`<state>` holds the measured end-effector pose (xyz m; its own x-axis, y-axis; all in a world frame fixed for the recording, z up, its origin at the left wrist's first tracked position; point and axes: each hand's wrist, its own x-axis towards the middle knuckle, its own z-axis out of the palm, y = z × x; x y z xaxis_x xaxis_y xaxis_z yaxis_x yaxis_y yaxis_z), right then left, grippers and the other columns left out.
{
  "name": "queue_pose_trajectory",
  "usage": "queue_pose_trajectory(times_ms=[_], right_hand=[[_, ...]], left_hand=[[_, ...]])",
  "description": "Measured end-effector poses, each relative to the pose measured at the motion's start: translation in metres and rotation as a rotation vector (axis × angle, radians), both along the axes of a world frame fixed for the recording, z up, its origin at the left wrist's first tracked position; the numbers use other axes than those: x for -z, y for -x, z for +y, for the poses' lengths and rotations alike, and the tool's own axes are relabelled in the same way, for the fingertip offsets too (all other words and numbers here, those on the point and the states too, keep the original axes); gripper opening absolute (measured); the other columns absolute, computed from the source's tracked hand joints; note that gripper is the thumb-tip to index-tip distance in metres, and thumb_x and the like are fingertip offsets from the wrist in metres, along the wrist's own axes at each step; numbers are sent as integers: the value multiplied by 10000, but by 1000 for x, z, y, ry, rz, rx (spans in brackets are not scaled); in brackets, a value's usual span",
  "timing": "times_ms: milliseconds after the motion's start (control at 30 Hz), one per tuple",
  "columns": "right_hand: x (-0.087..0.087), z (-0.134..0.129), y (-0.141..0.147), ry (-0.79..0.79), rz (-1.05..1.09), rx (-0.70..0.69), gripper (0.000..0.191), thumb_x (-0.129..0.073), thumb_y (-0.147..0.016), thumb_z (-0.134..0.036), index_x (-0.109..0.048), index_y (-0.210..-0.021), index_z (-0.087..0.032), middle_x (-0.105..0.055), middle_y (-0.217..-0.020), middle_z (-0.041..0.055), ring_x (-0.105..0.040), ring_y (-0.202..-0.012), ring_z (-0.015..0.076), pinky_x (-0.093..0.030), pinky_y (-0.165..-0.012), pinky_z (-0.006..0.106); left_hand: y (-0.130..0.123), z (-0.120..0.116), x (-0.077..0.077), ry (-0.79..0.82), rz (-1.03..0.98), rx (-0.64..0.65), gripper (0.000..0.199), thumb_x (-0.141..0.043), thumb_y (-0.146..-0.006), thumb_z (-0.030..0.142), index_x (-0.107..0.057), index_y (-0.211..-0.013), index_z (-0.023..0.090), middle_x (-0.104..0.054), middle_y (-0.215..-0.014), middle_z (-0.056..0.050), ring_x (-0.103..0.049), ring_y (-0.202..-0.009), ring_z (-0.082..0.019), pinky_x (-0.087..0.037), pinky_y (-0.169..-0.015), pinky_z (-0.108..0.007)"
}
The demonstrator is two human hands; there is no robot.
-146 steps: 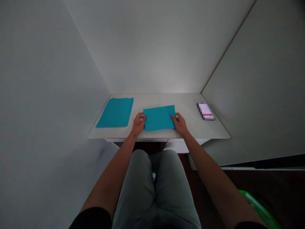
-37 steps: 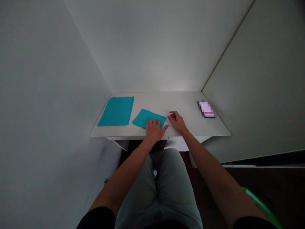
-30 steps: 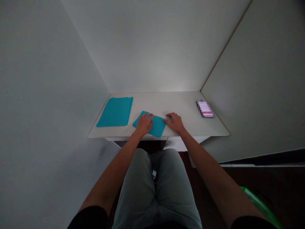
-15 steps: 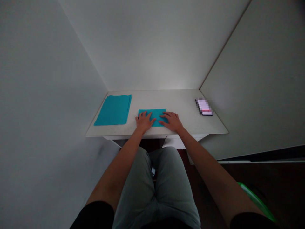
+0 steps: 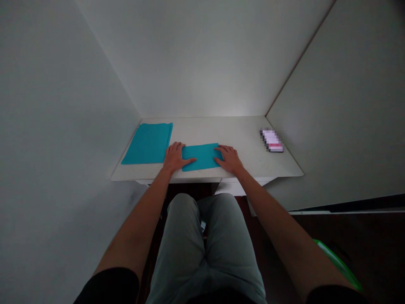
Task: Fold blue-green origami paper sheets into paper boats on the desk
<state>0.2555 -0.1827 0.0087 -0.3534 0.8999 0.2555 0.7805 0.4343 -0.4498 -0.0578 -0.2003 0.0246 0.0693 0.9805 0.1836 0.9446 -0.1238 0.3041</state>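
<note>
Our teal folded sheet (image 5: 202, 156) lies flat on the near half of the white desktop (image 5: 221, 131), a little left of centre, its long edges running left to right. It looks like cloth or thick paper; we cannot tell which from here. Our left hand (image 5: 175, 158) rests at its left end, with the thumb reaching onto the sheet and the fingers on the desktop just beside it. Our right hand (image 5: 228, 159) lies at the right end, fingertips on the sheet. The hands stand apart, both open and palm down, with no clamp or pinch, and they seem placed to steady the sheet from both ends. Our left forearm (image 5: 139, 215) and right forearm (image 5: 278, 223) angle in from the near side, wrists low, above our grey-green shorts (image 5: 202, 249). Just left of our left hand lies a larger teal stack (image 5: 147, 143), squared to the desk's left side. Well off to the far right sits a pixelated flat object (image 5: 271, 140), too blurred to name. Below right, on the floor, shows a curved green rim (image 5: 337, 264).
</note>
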Motion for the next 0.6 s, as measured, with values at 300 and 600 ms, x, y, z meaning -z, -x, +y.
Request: queue_pose_trajectory(times_ms=[300,600], right_hand=[[6,2,-1,-19,-15,11,733,-674,-955,-580,-515,-1599,-267,-552,-1633,147,-481,-1467,429,-381,-1204,651],[-2,0,1,6,-7,8,721,-680,-953,-571,-543,-1582,-245,-639,-1522,163,-526,-1417,430,-376,-1197,647]], left_hand=[[0,-2,-2,-19,-36,-57,806,-829,-762,762,-617,-1330,231,-564,-1527,-165,-446,-1443,-380,-283,-1232,-497],[-2,-6,-4,3,-95,-16,611,-843,-805,685,-668,-1212,264,-649,-1409,-110,-512,-1360,-354,-312,-1179,-478]])
